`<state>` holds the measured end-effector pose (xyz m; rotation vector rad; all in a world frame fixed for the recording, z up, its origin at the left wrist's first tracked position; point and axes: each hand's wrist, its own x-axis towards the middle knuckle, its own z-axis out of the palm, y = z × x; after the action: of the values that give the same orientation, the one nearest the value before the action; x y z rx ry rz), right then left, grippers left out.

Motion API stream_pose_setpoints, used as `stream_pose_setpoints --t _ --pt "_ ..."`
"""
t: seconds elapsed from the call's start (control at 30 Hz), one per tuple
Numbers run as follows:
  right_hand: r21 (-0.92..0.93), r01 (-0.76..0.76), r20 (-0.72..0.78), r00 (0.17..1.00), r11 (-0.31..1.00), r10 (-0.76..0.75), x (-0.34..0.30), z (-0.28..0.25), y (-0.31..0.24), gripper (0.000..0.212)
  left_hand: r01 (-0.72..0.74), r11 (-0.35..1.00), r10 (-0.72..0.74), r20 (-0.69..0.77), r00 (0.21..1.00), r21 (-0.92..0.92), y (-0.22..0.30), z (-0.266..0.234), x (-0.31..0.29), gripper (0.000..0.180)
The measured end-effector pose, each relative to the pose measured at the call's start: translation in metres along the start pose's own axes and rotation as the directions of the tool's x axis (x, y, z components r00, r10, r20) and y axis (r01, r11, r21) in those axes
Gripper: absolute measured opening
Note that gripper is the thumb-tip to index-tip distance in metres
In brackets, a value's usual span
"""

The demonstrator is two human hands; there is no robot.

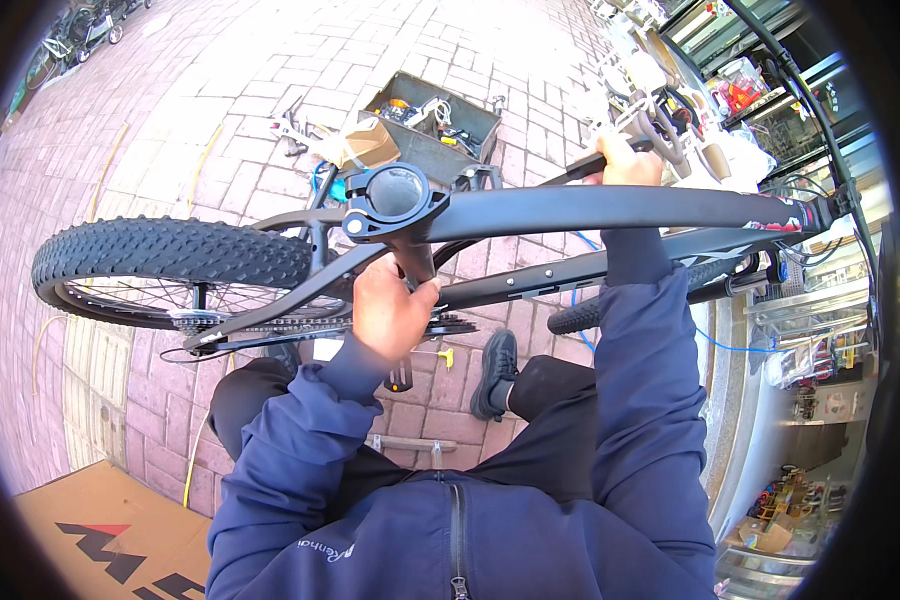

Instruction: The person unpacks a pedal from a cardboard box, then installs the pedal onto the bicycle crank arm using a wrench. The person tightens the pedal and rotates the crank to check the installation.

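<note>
A black bicycle frame lies across in front of me. Its rear wheel with a knobby tyre is at the left. The round top of the seat tube, ringed by a clamp, faces up with no seat post in it. My left hand is closed round the seat tube below the clamp, its fingers partly hidden behind the tube. Beyond the top tube, my right hand grips a dark bar; the frame and the hand hide part of it, so its kind is unclear. A pedal hangs below my left wrist.
A grey toolbox with tools stands on the brick paving beyond the frame, beside a small cardboard box. Near my shoe lies a yellow-handled tool. Flat cardboard is at lower left. Shop shelves line the right.
</note>
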<state>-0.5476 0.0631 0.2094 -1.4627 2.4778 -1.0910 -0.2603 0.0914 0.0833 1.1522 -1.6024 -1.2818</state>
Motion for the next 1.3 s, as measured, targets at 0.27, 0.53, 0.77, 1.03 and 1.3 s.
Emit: stream_pose_setpoints --t 0.27,0.53,0.77,1.03,1.3 --pt "0.079 0.153 0.132 0.978 0.985 -0.162 -0.035 0.054 -0.045 0.022 0.017 0.999 -0.019 0.044 0.999 0.029 0.0 0.0 0.0 0.023" --pt "0.416 0.013 0.369 0.912 0.909 -0.181 -0.076 0.197 -0.006 0.028 0.029 0.999 -0.03 0.071 0.997 0.026 -0.005 0.001 -0.001 0.016" --pt "0.512 -0.468 0.68 0.733 0.72 -0.007 -0.099 0.263 0.136 0.023 0.049 0.989 -0.067 0.128 0.99 0.138 -0.006 -0.001 -0.002 0.016" --pt "-0.453 -0.163 0.269 0.912 0.876 0.309 -0.033 0.174 0.098 0.032 -0.058 0.986 0.043 0.103 0.994 0.157 -0.003 -0.001 -0.001 0.016" --pt "0.043 -0.267 0.246 0.937 0.963 0.249 0.02 0.006 -0.018 0.038 -0.034 0.999 0.031 0.108 0.994 0.023 -0.006 0.0 0.002 0.016"
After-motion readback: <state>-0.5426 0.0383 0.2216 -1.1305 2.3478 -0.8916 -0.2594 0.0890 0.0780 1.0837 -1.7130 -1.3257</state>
